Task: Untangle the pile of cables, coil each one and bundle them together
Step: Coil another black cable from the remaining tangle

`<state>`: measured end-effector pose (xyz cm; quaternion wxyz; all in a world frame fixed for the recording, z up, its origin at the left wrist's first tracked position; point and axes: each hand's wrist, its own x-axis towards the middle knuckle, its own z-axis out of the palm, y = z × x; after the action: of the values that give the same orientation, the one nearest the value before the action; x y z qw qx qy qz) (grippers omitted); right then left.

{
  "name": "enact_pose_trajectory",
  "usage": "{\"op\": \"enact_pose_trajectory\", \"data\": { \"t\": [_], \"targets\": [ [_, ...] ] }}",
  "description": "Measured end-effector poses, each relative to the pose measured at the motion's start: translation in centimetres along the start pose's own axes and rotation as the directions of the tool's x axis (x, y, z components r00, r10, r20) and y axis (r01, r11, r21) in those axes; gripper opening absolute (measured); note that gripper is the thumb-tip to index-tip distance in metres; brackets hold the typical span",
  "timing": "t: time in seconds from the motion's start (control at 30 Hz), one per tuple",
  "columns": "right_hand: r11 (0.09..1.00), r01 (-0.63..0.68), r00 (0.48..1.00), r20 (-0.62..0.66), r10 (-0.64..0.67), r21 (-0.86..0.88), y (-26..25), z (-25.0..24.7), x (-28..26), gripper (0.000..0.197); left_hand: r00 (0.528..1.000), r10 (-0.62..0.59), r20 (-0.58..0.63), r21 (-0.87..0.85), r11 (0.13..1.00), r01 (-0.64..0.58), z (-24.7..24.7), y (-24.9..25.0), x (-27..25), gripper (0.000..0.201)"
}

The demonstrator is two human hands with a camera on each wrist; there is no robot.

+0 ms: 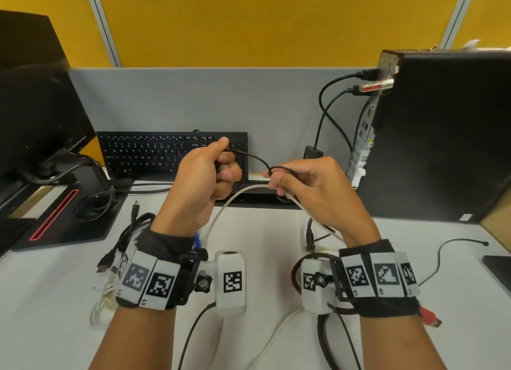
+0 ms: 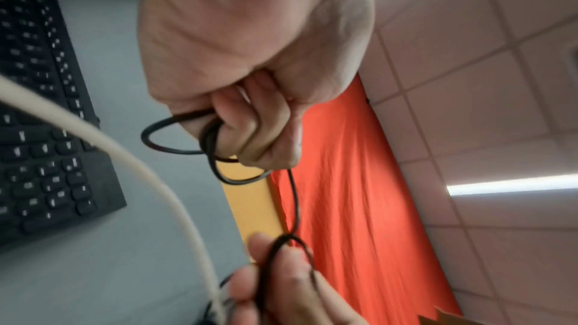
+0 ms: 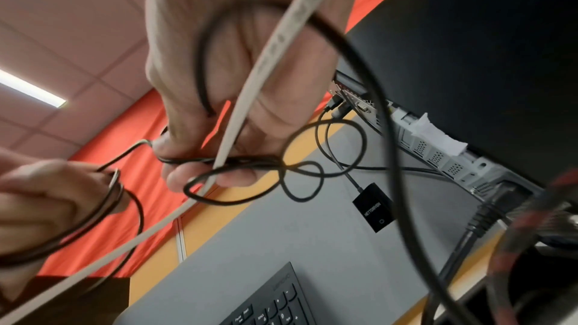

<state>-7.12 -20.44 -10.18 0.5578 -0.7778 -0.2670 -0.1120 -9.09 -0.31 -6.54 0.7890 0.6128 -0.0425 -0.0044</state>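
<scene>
Between two hands (image 1: pixel 199 176) (image 1: pixel 312 187), one thin black cable (image 1: pixel 253 158), one white cable (image 1: pixel 221 214).

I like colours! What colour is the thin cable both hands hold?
Black, clearest in the head view.

- Black cable (image 1: pixel 253 157): coils hidden inside the left hand (image 1: pixel 201 176).
- White cable (image 1: pixel 221 214): far end concealed behind the left hand's wrist; blurred in wrist views.

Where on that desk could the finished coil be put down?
Bare white desk shows between the two wrists, and more at the right between the right hand and the loose thin black cable. The left is crowded: a cable pile lies beside the monitor base.
</scene>
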Motion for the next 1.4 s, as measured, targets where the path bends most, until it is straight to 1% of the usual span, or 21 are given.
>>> {"op": "enact_pose_trajectory", "data": {
  "t": [0.07, 0.13, 0.2, 0.27, 0.33, 0.4, 0.47, 0.53, 0.63, 0.7, 0.73, 0.83, 0.87, 0.93, 1.0, 1.1, 1.2, 1.23, 1.3, 1.37, 1.4],
  "targets": [
    [0.996, 0.008, 1.0, -0.028, -0.006, 0.084, -0.1, -0.3, 0.0, 0.015, 1.0, 0.007, -0.027, 0.062, 0.998, -0.005, -0.4, 0.0, 0.1, 0.045],
    [0.993, 0.042, 0.998, -0.044, -0.037, 0.107, -0.3, -0.4, 0.0, 0.018, 0.998, 0.053, -0.03, 0.18, 0.982, -0.046, -0.6, -0.1, 0.1, 0.049],
    [0.996, 0.076, 0.991, -0.11, -0.07, 0.048, -0.4, -0.4, 0.0, 0.019, 0.989, 0.147, -0.02, 0.344, 0.93, -0.132, -0.4, -0.5, 0.1, 0.052],
    [0.997, 0.077, 0.973, -0.216, -0.076, 0.0, -0.3, -0.6, 0.1, 0.017, 0.971, 0.238, -0.04, 0.456, 0.868, -0.194, -0.2, -1.0, 0.1, 0.051],
    [0.998, 0.064, 0.948, -0.311, -0.07, -0.028, -0.1, -1.0, 0.1, 0.017, 0.952, 0.295, -0.084, 0.518, 0.829, -0.211, -0.3, -1.3, 0.2, 0.048],
    [0.998, 0.053, 0.93, -0.361, -0.064, -0.041, 0.1, -1.4, 0.0, 0.018, 0.936, 0.336, -0.105, 0.58, 0.785, -0.217, -0.4, -1.5, 0.4, 0.045],
    [0.999, 0.039, 0.943, -0.329, -0.042, -0.016, -0.1, -1.2, 0.1, 0.02, 0.927, 0.362, -0.097, 0.621, 0.75, -0.228, -0.2, -1.6, 0.5, 0.045],
    [0.999, 0.045, 0.97, -0.24, -0.038, 0.025, -0.5, -0.5, 0.3, 0.021, 0.923, 0.374, -0.089, 0.642, 0.73, -0.234, 0.0, -1.6, 0.6, 0.044],
    [0.996, 0.063, 0.986, -0.158, -0.053, 0.064, -1.0, 0.6, 0.4, 0.023, 0.933, 0.352, -0.07, 0.618, 0.75, -0.236, 0.2, -1.5, 0.3, 0.047],
    [0.996, 0.055, 0.986, -0.158, -0.044, 0.064, -1.1, 0.8, 0.5, 0.023, 0.938, 0.346, 0.002, 0.558, 0.778, -0.288, 0.1, -1.3, 0.0, 0.045],
    [0.997, 0.051, 0.985, -0.165, -0.041, 0.054, -1.2, 0.9, 0.4, 0.022, 0.942, 0.335, 0.029, 0.505, 0.808, -0.303, 0.1, -1.1, -0.2, 0.045],
    [1.0, 0.026, 0.982, -0.188, -0.029, -0.016, -1.0, 1.2, 0.5, 0.022, 0.962, 0.25, 0.108, 0.298, 0.915, -0.271, 0.4, -0.9, -0.4, 0.052],
    [0.999, 0.018, 0.982, -0.189, -0.026, -0.044, -0.9, 1.2, 0.5, 0.022, 0.961, 0.239, 0.137, 0.26, 0.928, -0.268, 0.6, -0.9, -0.5, 0.054],
    [0.996, 0.018, 0.985, -0.168, -0.033, -0.089, -1.0, 1.4, 0.6, 0.023, 0.951, 0.264, 0.162, 0.242, 0.924, -0.298, 1.0, -1.0, -0.6, 0.051],
    [0.992, 0.021, 0.991, -0.13, -0.038, -0.124, -1.1, 1.3, 0.5, 0.02, 0.941, 0.323, 0.101, 0.225, 0.914, -0.338, 1.1, -0.9, -0.6, 0.049],
    [0.988, -0.009, 0.995, -0.099, -0.006, -0.152, -0.4, 0.5, 0.4, 0.009, 0.907, 0.411, -0.087, 0.216, 0.897, -0.386, 0.1, -0.4, -0.3, 0.047],
    [0.986, -0.024, 0.985, -0.17, -0.004, -0.164, 0.5, -0.3, 0.5, 0.007, 0.856, 0.454, -0.247, 0.261, 0.882, -0.392, -1.8, -0.2, 0.1, 0.046],
    [0.989, -0.02, 0.979, -0.206, -0.01, -0.146, 0.6, -0.4, 0.5, 0.008, 0.847, 0.457, -0.274, 0.274, 0.881, -0.386, -2.3, -0.1, 0.1, 0.046],
    [0.999, 0.006, 0.968, -0.25, -0.016, -0.041, 0.4, -0.5, 0.4, 0.007, 0.839, 0.455, -0.298, 0.288, 0.881, -0.376, -2.9, -0.1, 0.1, 0.046],
    [0.999, 0.034, 0.973, -0.231, -0.025, 0.039, 0.0, -0.5, 0.2, 0.008, 0.849, 0.442, -0.291, 0.29, 0.886, -0.362, -2.7, -0.3, 0.3, 0.046],
    [0.998, 0.044, 0.978, -0.205, -0.036, 0.035, -0.2, -0.4, 0.1, 0.014, 0.861, 0.429, -0.272, 0.286, 0.891, -0.354, -2.4, -0.5, 0.4, 0.046]
  ]
}}
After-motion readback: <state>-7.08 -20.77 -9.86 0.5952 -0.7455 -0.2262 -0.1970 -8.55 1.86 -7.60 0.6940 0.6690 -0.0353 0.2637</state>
